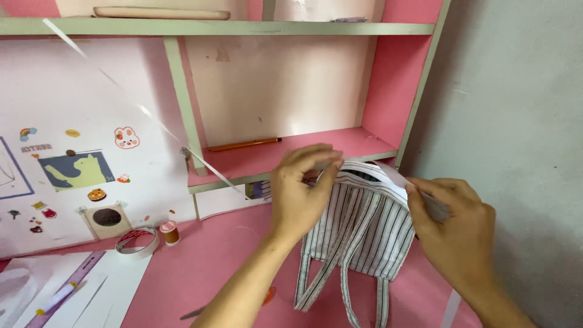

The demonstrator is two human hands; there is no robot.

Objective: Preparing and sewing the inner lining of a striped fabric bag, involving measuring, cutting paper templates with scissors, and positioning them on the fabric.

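Striped cloth bag (358,234), handles hanging, held upright over pink worktop (200,267). Left hand (300,191) pinches its top edge; right hand (452,212) grips a white strip (395,176) at the rim. Tape roll (137,243), thread spool (169,232) left; pencil (243,144) on shelf (291,155).

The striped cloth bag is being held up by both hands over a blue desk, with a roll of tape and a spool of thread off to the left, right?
Nearly. The desk is pink, not blue, as the head view shows. The rest holds: the left hand and right hand hold the striped cloth bag, with the roll of tape and spool of thread off to the left.
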